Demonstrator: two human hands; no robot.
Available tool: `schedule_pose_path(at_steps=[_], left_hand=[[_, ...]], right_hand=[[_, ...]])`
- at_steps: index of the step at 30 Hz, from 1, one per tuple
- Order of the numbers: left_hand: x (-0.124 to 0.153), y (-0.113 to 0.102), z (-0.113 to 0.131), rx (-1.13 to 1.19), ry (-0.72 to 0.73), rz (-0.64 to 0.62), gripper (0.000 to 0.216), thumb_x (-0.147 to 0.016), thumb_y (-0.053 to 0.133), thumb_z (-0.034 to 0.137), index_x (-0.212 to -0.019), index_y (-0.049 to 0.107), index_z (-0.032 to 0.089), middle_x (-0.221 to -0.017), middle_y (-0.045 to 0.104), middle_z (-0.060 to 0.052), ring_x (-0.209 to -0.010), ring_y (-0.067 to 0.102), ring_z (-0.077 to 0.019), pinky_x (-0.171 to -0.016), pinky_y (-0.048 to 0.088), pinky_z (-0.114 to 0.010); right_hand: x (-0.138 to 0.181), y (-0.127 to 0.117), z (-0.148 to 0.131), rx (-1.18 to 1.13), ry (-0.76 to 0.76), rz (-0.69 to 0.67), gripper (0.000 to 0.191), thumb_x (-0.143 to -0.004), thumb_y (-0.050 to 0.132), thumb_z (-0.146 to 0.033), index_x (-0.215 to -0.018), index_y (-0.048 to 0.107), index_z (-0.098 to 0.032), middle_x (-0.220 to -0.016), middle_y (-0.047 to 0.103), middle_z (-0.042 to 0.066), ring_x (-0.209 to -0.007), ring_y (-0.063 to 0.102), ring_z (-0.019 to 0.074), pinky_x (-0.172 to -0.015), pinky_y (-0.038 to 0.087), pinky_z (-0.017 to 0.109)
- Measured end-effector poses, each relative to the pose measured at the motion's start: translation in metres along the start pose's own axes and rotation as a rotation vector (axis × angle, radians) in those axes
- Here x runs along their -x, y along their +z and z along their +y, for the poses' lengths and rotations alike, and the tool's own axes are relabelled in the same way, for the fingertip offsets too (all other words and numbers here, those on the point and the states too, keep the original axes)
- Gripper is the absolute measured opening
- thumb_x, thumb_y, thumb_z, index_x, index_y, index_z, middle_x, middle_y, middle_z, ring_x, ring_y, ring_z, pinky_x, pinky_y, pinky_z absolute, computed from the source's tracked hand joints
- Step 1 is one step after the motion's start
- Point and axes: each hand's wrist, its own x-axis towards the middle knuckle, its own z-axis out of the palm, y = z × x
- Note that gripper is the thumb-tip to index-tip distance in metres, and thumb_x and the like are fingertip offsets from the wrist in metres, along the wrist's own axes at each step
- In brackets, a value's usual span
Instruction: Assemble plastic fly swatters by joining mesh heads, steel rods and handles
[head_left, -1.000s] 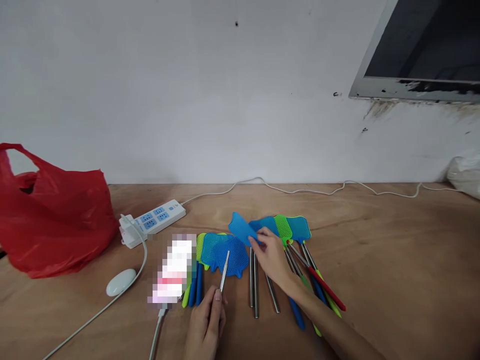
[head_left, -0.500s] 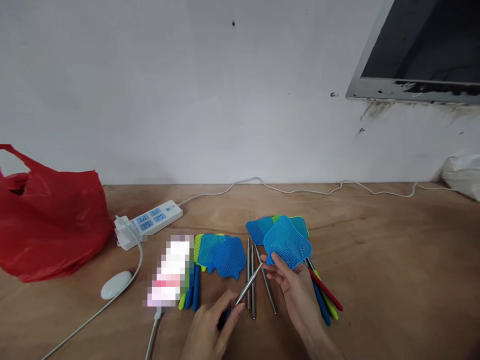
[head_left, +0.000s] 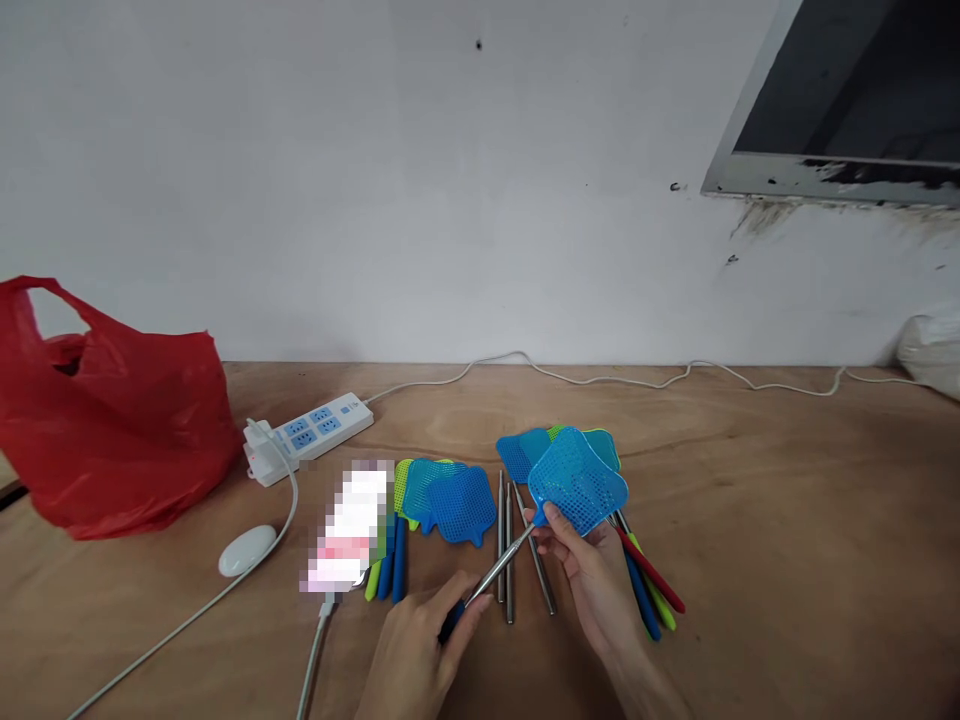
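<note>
My left hand (head_left: 424,635) is closed around the dark blue handle of a telescopic metal rod (head_left: 499,570), which slants up to the right. Between the thumb and fingers of my right hand (head_left: 585,570) is a light blue fly swatter head (head_left: 576,480). The rod's tip meets the narrow neck of this head at my right fingertips; how far it goes in, I cannot tell. Loose metal rods (head_left: 510,560) lie between my hands. Overlapping swatter heads (head_left: 461,505) rest left of them, and more heads (head_left: 514,460) lie behind the held one.
Colored handles (head_left: 397,560) lie at left, others (head_left: 652,575) at right. A lit, blurred phone (head_left: 352,530) has a cable plugged in. Farther left are a white oval object (head_left: 247,550), a power strip (head_left: 326,425) and a red plastic bag (head_left: 127,430). A white cord (head_left: 600,380) runs along the wall.
The rod's tip has come closer to the swatter head's neck and now meets it. Both hands keep their hold. The whole view has shifted slightly.
</note>
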Motion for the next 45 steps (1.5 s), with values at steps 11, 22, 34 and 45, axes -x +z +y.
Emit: schedule_pose_path(at_steps=[11,22,34,45], left_hand=[[-0.004,0.002,0.001,-0.155,0.132,0.101,0.038,-0.106,0.037,0.040,-0.089,0.068,0.026,-0.070,0.077,0.000,-0.054,0.072,-0.0210,-0.047,0.043,-0.024],[-0.009,0.001,-0.004,-0.122,0.104,0.022,0.038,-0.106,0.036,0.041,-0.093,0.069,0.025,-0.074,0.077,0.000,-0.059,0.074,-0.0214,-0.051,0.044,-0.024],[-0.007,0.003,-0.002,-0.224,0.108,0.069,0.038,-0.104,0.041,0.039,-0.088,0.072,0.025,-0.060,0.074,-0.001,-0.048,0.070,-0.0232,-0.043,0.037,-0.026],[-0.003,-0.001,-0.007,-0.105,0.072,-0.022,0.035,-0.105,0.038,0.037,-0.089,0.066,0.025,-0.070,0.075,0.000,-0.061,0.074,-0.0217,-0.052,0.041,-0.024]], right_hand=[[-0.001,-0.005,0.004,-0.059,0.035,-0.010,0.025,-0.070,0.086,-0.038,-0.075,0.073,-0.017,-0.073,0.075,0.006,-0.073,0.070,0.0206,-0.064,0.052,0.029],[0.006,0.002,0.012,0.017,0.023,0.065,0.031,-0.062,0.090,-0.041,-0.071,0.071,-0.018,-0.071,0.074,0.005,-0.062,0.065,0.0183,-0.058,0.052,0.031],[0.011,0.003,0.021,0.002,0.017,0.090,0.031,-0.061,0.090,-0.041,-0.069,0.070,-0.019,-0.070,0.072,0.003,-0.067,0.067,0.0204,-0.064,0.055,0.033],[0.019,0.004,0.032,0.042,0.050,-0.041,0.028,-0.065,0.088,-0.039,-0.080,0.074,-0.019,-0.079,0.076,0.006,-0.071,0.068,0.0204,-0.065,0.055,0.032]])
